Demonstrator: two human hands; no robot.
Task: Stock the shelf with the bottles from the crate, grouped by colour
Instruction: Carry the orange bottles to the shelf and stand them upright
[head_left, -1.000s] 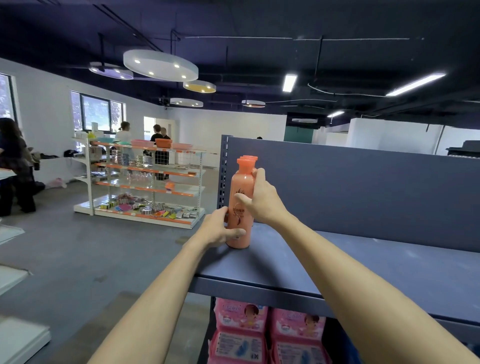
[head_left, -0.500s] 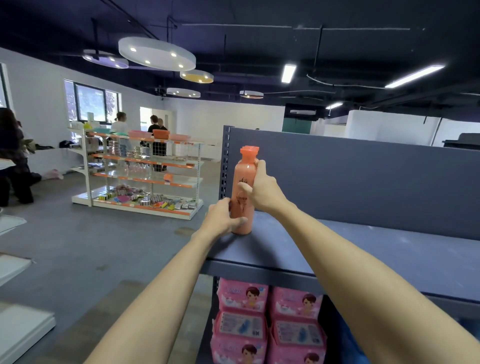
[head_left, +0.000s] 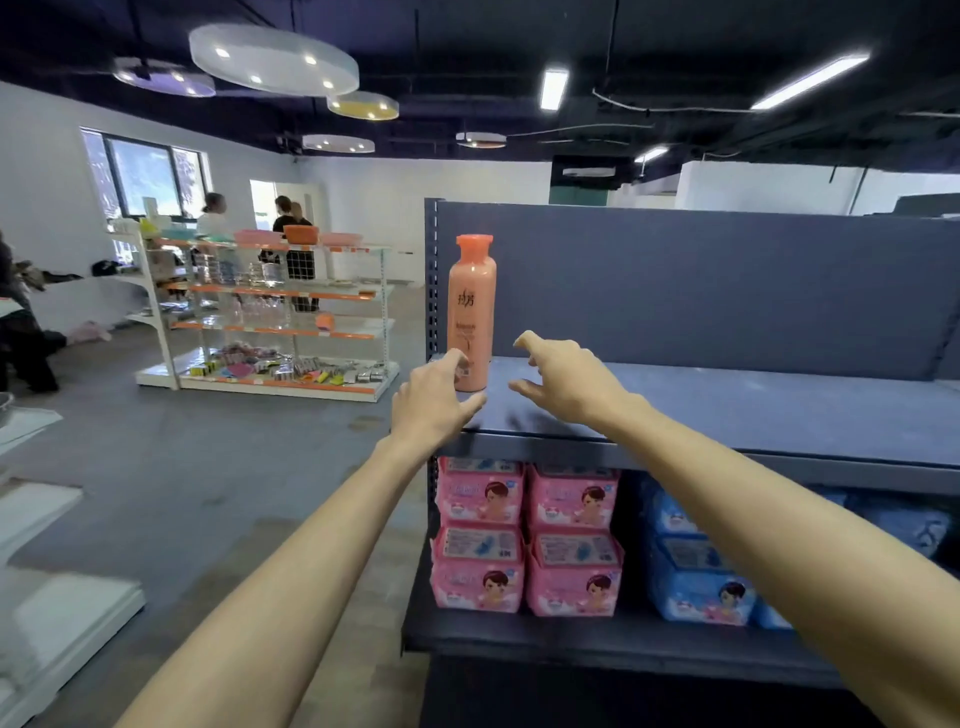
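Grey shelving (head_left: 727, 410) is seen nearly bare; its far-left corner has been given to the orange bottle (head_left: 471, 312), upright, probably to start that colour's group. Left hand (head_left: 434, 402) and right hand (head_left: 569, 382) are spread open, empty, just beside it.

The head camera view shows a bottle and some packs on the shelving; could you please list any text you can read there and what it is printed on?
Orange bottle: two dark Chinese characters, too blurred to read for certain; smaller print below unreadable.
Pink packs: label text too small.
Blue packs: no legible text.
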